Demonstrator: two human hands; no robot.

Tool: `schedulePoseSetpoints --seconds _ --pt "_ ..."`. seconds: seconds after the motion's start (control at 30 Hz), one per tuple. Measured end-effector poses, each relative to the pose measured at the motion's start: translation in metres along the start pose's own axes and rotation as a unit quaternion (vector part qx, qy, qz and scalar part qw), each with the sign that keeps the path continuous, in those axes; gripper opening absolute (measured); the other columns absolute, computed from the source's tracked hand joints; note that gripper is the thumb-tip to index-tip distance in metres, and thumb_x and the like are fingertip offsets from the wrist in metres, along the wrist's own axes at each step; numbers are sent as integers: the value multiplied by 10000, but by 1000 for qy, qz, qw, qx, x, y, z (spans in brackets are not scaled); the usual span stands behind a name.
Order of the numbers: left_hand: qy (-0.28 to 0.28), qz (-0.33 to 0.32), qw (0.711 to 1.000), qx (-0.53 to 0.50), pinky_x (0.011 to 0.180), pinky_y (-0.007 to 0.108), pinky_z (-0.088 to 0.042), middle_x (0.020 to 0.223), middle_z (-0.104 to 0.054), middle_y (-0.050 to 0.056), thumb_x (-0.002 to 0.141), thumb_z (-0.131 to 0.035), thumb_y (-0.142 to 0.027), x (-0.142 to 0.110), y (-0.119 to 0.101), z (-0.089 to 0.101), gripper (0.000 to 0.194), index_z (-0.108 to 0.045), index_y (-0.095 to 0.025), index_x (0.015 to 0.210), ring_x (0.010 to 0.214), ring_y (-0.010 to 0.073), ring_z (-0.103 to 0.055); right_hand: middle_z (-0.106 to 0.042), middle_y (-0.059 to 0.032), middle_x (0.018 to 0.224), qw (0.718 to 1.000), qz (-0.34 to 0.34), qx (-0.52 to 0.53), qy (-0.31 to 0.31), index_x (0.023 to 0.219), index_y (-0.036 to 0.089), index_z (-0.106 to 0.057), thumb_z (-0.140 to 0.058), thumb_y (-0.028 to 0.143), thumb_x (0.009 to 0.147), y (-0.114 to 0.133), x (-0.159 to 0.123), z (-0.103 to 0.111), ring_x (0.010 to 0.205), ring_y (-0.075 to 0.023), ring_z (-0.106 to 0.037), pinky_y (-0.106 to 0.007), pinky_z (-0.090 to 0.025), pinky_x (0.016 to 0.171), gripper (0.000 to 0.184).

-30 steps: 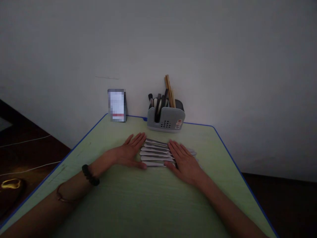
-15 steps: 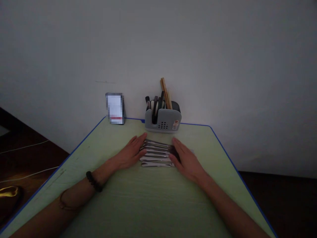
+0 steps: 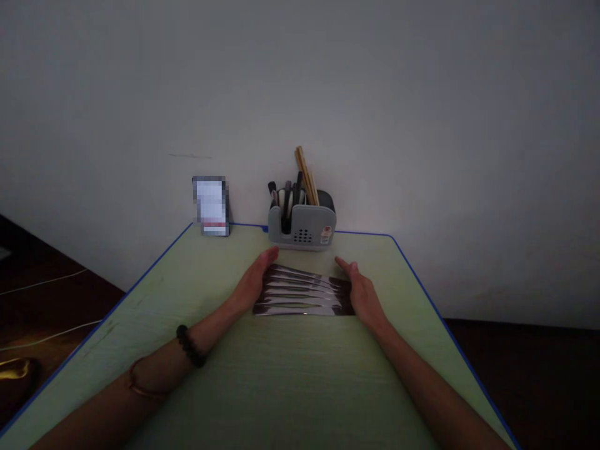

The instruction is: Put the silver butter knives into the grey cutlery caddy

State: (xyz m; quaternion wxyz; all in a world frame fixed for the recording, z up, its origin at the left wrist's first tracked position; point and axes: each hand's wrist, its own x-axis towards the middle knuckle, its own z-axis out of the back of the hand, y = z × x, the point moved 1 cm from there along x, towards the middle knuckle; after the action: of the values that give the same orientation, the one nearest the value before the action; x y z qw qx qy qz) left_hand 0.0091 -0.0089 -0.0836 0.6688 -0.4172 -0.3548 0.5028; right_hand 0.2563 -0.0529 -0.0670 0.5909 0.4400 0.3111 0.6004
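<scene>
Grip of both hands, metal cutlery lying between

From my end I've got both arms angled in from the bottom corners: L forearm running fwd & to the R, R forearm fwd & to the L. L hand and R hand are well apart, roughly on edge, palms facing ea. other. Both open, w/ fingers pointing fwd & inward; can't tell where the L thumb sits.
</scene>
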Motion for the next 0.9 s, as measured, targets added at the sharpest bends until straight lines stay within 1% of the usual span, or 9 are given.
schedulePoseSetpoints --seconds 0.17,0.27,0.33,0.47,0.53,0.6,0.67,0.77,0.9 --pt "-33 -1 998 46 1085 353 -334 1466 -366 81 918 -18 -573 -7 -7 9 716 -317 -147 1411 1336 190 -358 -606 -42 1248 991 -43 123 -41 1180 235 -627 -148 665 882 -15 9 6 1184 -235 -542 -498 -395 1030 709" --pt "-20 -58 992 113 1127 371 -260 1466 -367 79 931 -100 -545 -14 -18 12 663 -349 -140 1393 1354 190 -323 -635 -77 1205 985 -45 147 -81 1111 203 -670 -166 680 871 -17 11 11 1181 -254 -543 -489 -373 1047 734" --pt "5 -107 981 161 1145 372 -219 1481 -339 76 941 -133 -507 -18 -25 13 622 -356 -139 1390 1367 180 -297 -638 -107 1197 986 -50 134 -83 1102 174 -674 -147 693 862 -16 11 13 1178 -264 -545 -483 -376 1044 778" --pt "95 -187 936 281 1162 373 -153 1510 -268 87 949 -208 -460 -23 -30 9 578 -350 -127 1399 1399 173 -208 -613 -127 1230 987 -60 139 -50 1118 151 -656 -102 688 863 -13 10 10 1194 -239 -532 -441 -394 1040 813" --pt "144 -206 903 347 1165 408 -106 1511 -268 78 937 -273 -481 -23 -29 6 577 -353 -148 1401 1408 192 -176 -602 -123 1245 985 -62 158 -35 1111 152 -655 -132 685 866 -12 9 6 1204 -225 -524 -427 -372 1059 785" --pt "170 -211 881 388 1162 432 -87 1508 -276 68 925 -306 -509 -22 -28 5 590 -340 -175 1411 1408 205 -175 -601 -115 1248 982 -61 175 -23 1095 161 -661 -172 695 859 -12 7 2 1208 -220 -520 -424 -353 1074 761" --pt "176 -216 869 408 1158 433 -97 1509 -274 71 922 -310 -527 -22 -27 5 605 -328 -180 1418 1405 211 -186 -608 -110 1241 980 -56 189 -14 1075 169 -670 -208 714 844 -12 7 0 1204 -223 -524 -423 -355 1073 751" --pt "165 -232 858 428 1153 429 -118 1504 -284 79 928 -295 -527 -22 -27 7 594 -346 -181 1409 1395 214 -216 -640 -121 1192 979 -51 199 -15 1047 160 -682 -216 741 822 -13 8 5 1141 -239 -576 -432 -415 1024 778" --pt "137 -270 838 455 1150 449 -99 1495 -305 86 915 -311 -557 -22 -32 4 605 -370 -193 1394 1382 233 -252 -692 -109 1094 993 -20 96 -62 1006 162 -704 -267 720 830 -17 14 23 1053 -236 -626 -430 -417 1014 731"
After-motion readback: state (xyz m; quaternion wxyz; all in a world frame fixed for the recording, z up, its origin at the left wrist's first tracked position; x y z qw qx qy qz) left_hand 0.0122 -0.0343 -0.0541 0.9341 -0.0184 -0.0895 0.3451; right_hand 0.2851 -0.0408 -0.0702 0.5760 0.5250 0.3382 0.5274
